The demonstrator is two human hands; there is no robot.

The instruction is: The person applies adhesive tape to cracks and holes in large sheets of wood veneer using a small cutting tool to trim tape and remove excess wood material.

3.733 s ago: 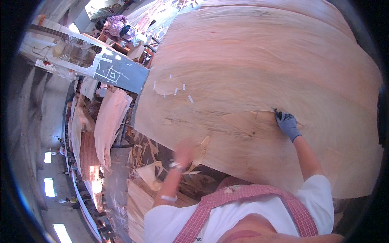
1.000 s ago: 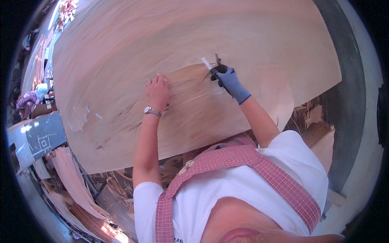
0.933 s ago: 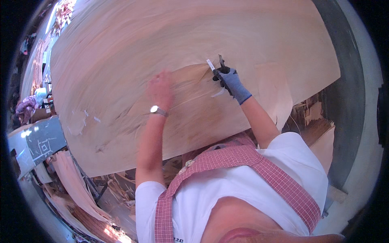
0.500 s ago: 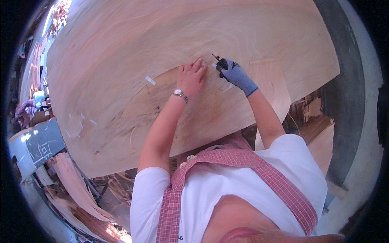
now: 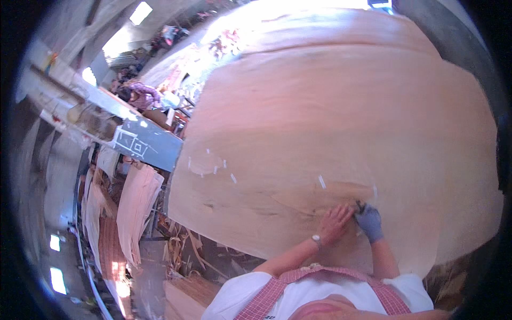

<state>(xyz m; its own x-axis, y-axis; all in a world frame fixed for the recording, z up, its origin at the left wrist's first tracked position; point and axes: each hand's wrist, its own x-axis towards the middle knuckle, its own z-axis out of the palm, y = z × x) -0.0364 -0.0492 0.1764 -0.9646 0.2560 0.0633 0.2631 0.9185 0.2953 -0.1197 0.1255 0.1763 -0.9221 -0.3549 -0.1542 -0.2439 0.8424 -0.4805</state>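
Observation:
A large sheet of pale wood veneer (image 5: 330,117) lies spread in front of me. My left hand (image 5: 337,221), bare and with a watch (image 5: 316,239) at the wrist, rests palm down on it with the fingers extended. Close beside those fingertips, my right hand (image 5: 370,220) in a grey-blue glove is closed around a small black utility knife (image 5: 359,205), mostly hidden by the glove. A browner veneer patch (image 5: 298,199) lies just beyond my left hand. One white tape strip (image 5: 322,182) sits at its far edge.
Several more tape strips (image 5: 233,178) dot the sheet's left part. Left of it stand a grey board (image 5: 152,141) with white marks and stacked veneer strips (image 5: 140,205). Scraps (image 5: 181,250) litter the floor. Another person (image 5: 143,97) is farther off at the upper left.
The view has swung up and left, showing more of the room and sheet. My right hand has come closer to my left, and the knife now sits by its fingertips.

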